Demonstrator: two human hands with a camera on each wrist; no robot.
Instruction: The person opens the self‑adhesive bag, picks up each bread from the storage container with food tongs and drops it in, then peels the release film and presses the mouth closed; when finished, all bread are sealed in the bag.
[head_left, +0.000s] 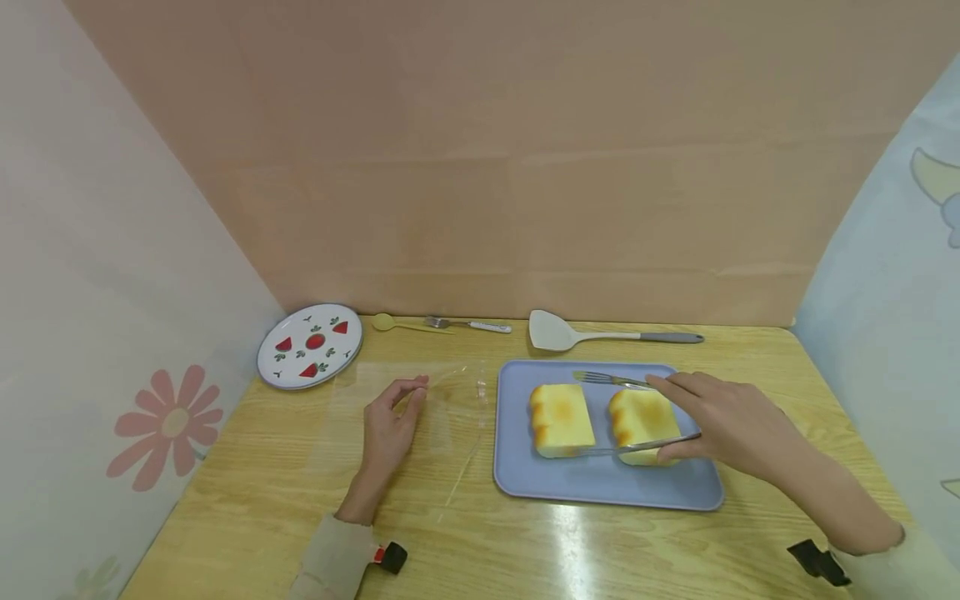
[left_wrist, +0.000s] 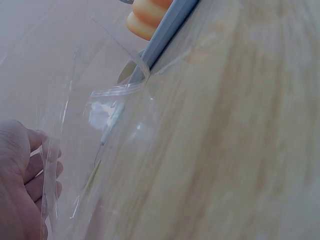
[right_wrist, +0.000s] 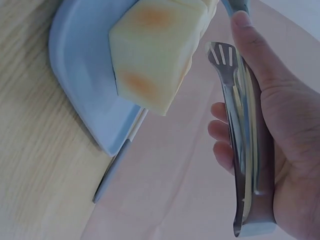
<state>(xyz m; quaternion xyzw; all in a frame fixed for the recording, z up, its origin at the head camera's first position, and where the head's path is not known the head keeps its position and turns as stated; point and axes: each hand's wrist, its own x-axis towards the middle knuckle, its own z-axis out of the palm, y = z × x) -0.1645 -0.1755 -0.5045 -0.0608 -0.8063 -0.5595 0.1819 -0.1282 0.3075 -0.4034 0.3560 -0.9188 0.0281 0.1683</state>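
My left hand [head_left: 388, 425] pinches the edge of a clear plastic bag [head_left: 450, 392], which spreads over the wood to the left of the tray. In the left wrist view the see-through film [left_wrist: 112, 112] stands up in front of the fingers. Metal tongs [head_left: 600, 378] lie in my right hand [head_left: 723, 417], thumb on one arm and fingers on the other, with their slotted ends spread apart. They hover over a blue tray [head_left: 510, 475] with two bread pieces, left [head_left: 566, 421] and right [head_left: 645, 412]. The spread arms straddle the right bread.
At the back left stands a white plate [head_left: 330, 360] with watermelon prints, leaning near the wall. Along the back edge lie a yellow spoon [head_left: 384, 322], a fork [head_left: 487, 327] and a pale spatula [head_left: 553, 331] with a grey handle. Paper walls enclose the wooden table [head_left: 510, 550].
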